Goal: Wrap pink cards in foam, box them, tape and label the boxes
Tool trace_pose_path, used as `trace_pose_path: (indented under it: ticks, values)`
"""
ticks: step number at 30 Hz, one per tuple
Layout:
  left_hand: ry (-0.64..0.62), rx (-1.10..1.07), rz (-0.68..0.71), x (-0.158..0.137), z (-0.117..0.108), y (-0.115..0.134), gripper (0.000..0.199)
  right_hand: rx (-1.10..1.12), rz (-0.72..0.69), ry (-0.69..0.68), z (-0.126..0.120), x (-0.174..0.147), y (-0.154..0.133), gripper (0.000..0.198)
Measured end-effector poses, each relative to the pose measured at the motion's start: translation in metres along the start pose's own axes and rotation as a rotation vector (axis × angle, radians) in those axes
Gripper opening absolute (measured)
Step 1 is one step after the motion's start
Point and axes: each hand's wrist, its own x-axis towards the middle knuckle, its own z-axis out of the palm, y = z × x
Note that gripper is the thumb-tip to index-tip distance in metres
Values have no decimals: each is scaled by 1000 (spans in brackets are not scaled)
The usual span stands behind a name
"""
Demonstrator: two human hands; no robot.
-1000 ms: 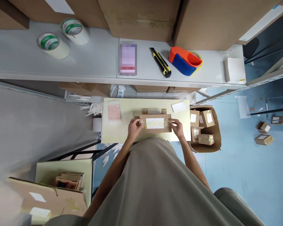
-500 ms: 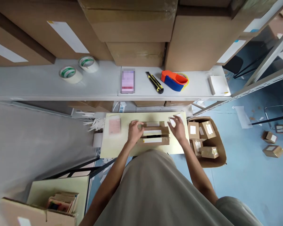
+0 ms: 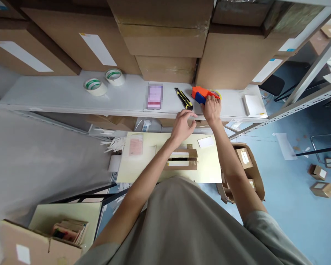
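Slotted carton (image 3: 179,163) lies on the table (image 3: 209,165). Left hand (image 3: 183,127): thumb and fingers apart, near the shelf (image 3: 132,96) edge, by the cutter (image 3: 184,98). Right hand (image 3: 212,108): fingers over the tape dispenser (image 3: 200,92) on the shelf; whether clamped, cannot tell.

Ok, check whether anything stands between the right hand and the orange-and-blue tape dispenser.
Nothing visible does: the right hand is right at the tape dispenser, covering part of it. The yellow cutter and the left hand are off to its left, neither in between.
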Motion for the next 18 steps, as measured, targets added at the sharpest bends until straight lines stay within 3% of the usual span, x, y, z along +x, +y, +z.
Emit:
trace_pose_path:
  ticks: [3,7,12,15,18]
  values:
    - [3,-113,-85,-29,-2,-7,21,103,25,52,-6,-34,0,35]
    - [44,-337,-299,-89,-12,-11,15,542,112,89,-15,-123,-12,50]
    - [82,-529,-483,-161,-27,-4,25,1187,237,-173,-4,-234,-51,60]
    - [83,-534,-537,-190,-36,1,28,1379,261,-319,11,-267,-76,67]
    - [98,-468,-543,-209,-47,5,25,1428,266,-411,18,-280,-94,71]
